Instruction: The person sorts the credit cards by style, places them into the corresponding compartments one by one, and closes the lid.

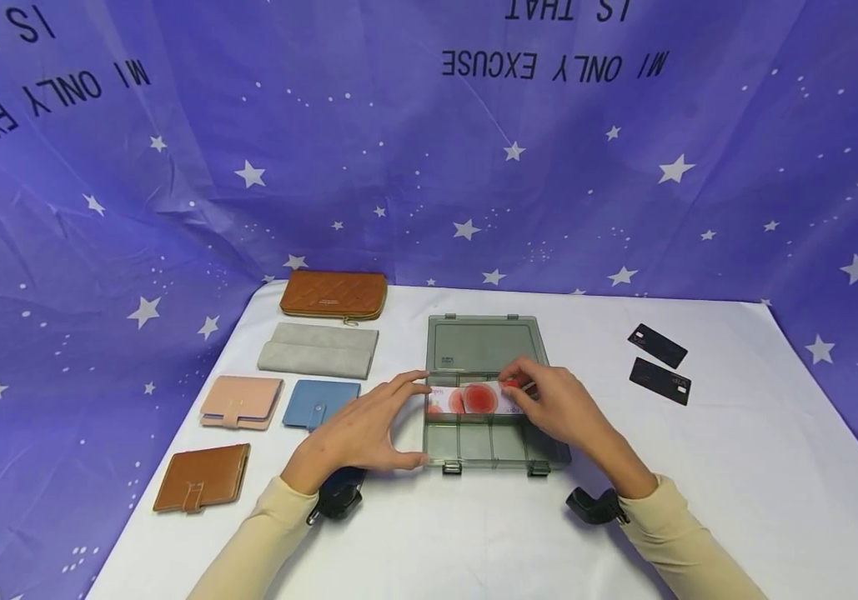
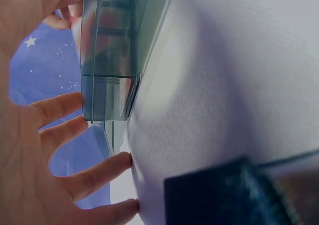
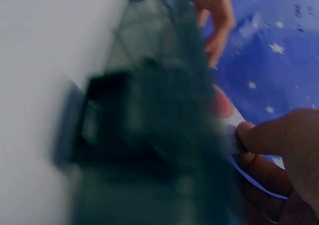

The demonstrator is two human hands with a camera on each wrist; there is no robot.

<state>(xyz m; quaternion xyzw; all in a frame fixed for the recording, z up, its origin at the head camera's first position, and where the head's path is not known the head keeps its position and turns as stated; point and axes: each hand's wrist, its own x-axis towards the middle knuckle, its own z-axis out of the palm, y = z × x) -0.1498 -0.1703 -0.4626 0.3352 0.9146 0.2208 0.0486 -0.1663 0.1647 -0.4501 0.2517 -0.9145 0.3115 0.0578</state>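
A translucent grey-green divided plastic box (image 1: 474, 442) lies on the white table with its lid (image 1: 484, 343) folded back. Across its compartments is a flat white and pink strip with red round pictures (image 1: 479, 399); its exact kind cannot be told. My right hand (image 1: 558, 402) pinches the strip's right end between thumb and fingers, as the right wrist view also shows. My left hand (image 1: 368, 427) spreads its fingers along the box's left side, fingertips touching or close to the wall (image 2: 112, 50), with the thumb by the front left corner.
Left of the box lie a brown zip wallet (image 1: 333, 294), a grey wallet (image 1: 319, 350), a pink wallet (image 1: 241, 398), a blue wallet (image 1: 316, 402) and a brown strap wallet (image 1: 203, 477). A dark blue item (image 2: 209, 195) sits under my left wrist. Two black cards (image 1: 659, 381) lie at right.
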